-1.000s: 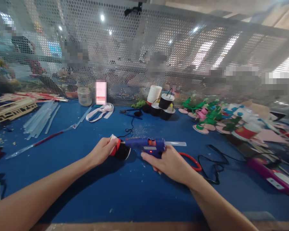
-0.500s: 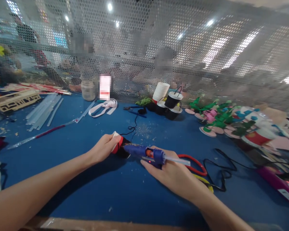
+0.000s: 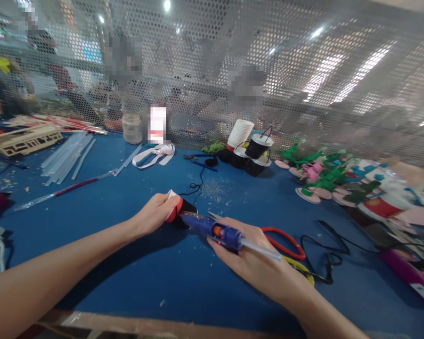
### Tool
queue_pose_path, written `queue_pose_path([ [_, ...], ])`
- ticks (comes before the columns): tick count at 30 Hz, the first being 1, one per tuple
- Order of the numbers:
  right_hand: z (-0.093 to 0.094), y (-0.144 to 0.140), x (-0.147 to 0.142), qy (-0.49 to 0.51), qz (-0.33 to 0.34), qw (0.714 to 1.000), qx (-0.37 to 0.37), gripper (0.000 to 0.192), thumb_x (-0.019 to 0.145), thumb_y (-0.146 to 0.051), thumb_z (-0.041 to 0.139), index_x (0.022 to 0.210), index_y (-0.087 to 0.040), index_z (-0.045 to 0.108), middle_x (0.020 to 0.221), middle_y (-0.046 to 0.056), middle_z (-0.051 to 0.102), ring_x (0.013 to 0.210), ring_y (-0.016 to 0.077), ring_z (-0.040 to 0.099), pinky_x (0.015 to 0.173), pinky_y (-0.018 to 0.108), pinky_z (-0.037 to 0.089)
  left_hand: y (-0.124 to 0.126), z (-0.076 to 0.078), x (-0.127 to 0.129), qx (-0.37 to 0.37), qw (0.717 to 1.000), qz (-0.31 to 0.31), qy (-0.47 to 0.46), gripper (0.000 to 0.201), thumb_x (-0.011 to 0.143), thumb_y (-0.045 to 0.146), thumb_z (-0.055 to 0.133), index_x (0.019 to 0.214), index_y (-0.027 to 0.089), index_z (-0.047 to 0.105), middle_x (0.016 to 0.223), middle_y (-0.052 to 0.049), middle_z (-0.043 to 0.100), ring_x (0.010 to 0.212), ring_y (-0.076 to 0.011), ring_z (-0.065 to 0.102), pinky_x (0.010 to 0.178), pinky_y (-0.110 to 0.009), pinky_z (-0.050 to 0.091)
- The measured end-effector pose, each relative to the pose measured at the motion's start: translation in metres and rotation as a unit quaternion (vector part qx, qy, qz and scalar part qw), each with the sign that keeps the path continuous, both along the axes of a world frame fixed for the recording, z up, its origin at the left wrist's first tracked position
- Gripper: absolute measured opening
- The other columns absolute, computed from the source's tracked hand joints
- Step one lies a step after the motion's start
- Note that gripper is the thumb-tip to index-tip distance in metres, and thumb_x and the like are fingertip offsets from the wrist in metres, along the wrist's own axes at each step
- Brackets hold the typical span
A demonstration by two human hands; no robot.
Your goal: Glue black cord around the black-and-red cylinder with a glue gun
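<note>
My left hand [image 3: 158,209] is closed on a small paper cup [image 3: 175,211], which is red with a white rim and partly covered in black, tilted on its side. In my right hand [image 3: 249,245] I grip a blue hot glue gun [image 3: 207,225] with a clear glue stick [image 3: 261,248] sticking out of its back and a small red light lit. The nozzle points left and is at the black part of the cup; whether it touches I cannot tell. Black yarn [image 3: 194,187] trails behind the cup. Scissors with red and yellow handles [image 3: 286,242] lie partly under my right hand.
Glue sticks [image 3: 69,157], a white ribbon [image 3: 153,157], pliers [image 3: 198,160] and stacked cups [image 3: 240,134] stand or lie farther back. Black-wrapped cups [image 3: 258,147] are beside the stack. Green and pink crafts [image 3: 321,176], a black cable [image 3: 330,256] and a purple power strip [image 3: 406,270] are on the right.
The black side of the cup has turned slightly to the upper right, and the glue gun now slants down more to the right. The view has shifted slightly. Both hands keep their hold.
</note>
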State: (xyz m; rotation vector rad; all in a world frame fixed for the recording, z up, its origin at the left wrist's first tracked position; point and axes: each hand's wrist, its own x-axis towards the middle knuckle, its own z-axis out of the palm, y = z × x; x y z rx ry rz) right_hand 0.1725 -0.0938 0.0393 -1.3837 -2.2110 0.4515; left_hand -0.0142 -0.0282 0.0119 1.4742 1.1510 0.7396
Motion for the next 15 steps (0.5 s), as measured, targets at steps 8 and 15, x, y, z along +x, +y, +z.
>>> queue_pose_path([
  [8,0.0021,-0.0015,-0.0010,-0.004,-0.002,1.000,-0.012,0.012,0.076,-0.021,0.043,0.065,-0.019,0.047,0.062,-0.001,0.052,0.054,0.0105,0.047,0.051,0.021,0.036,-0.0007,0.0006,-0.0003,0.015,1.000,-0.003,0.027,0.036,0.073,0.043,0.033,0.053,0.014,0.041,0.046,0.005,0.031,0.043,-0.0068,0.026,0.042,-0.020,0.020],
  [15,0.0029,0.0058,0.0028,0.041,-0.031,0.999,0.019,0.013,0.074,-0.023,0.044,0.062,-0.019,0.047,0.055,-0.002,0.051,0.047,0.0105,0.044,0.046,0.021,0.037,0.0017,-0.0024,-0.0033,0.058,0.997,-0.034,0.039,0.036,0.075,0.042,0.033,0.056,0.013,0.044,0.049,0.005,0.029,0.047,-0.0072,0.025,0.045,-0.020,0.020],
])
